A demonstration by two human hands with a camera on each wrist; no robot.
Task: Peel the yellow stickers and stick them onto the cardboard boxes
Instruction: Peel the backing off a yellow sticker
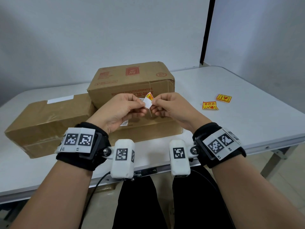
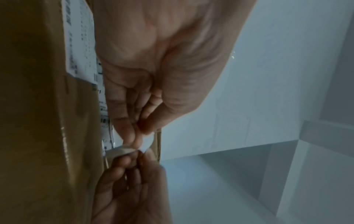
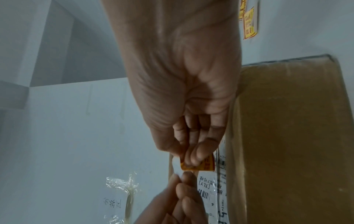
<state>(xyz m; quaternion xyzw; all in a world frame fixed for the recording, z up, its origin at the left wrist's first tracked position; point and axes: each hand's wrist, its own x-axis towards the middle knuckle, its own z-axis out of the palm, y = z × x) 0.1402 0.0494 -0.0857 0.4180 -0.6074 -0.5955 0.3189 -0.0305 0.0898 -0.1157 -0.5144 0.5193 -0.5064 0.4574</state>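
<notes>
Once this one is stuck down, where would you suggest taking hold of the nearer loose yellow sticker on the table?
I would pinch the nearer loose sticker at its near edge, which looks slightly curled off the table, coming from above with the right hand, the closer one. Elsewhere it lies flat, so fingers would likely slip. Both that hand and the left hand now pinch the held sticker.

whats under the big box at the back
A flatter cardboard box lies under the big box, with a white shipping label on top. The hands cover most of that label.
</notes>
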